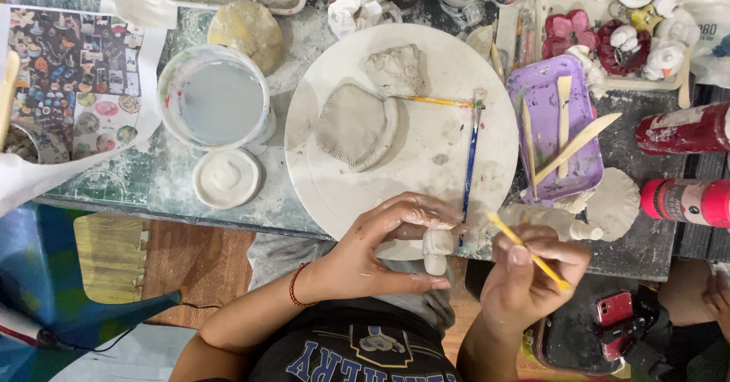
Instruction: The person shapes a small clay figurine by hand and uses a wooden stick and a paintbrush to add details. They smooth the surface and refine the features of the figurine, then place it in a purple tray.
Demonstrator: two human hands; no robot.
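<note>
Small clay figure (436, 250) pinched in left hand (380, 253), right hand (528, 275) gripping yellow brush (528, 251), at round board (334, 192) edge

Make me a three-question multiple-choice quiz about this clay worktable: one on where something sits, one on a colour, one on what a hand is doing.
1. Where does the ribbed clay shell lie?
A. on the round white board
B. in the purple tray
C. in the water tub

2. What colour is the tray holding the wooden modelling tools?
A. green
B. purple
C. black

3. What is the left hand doing?
A. resting flat, empty
B. holding a small clay piece
C. lifting the tub

Answers:
1 A: the ribbed clay shell rests on the round white board.
2 B: the tray is purple.
3 B: the left hand grips a small clay piece, while the right hand holds a yellow-handled tool.
</note>
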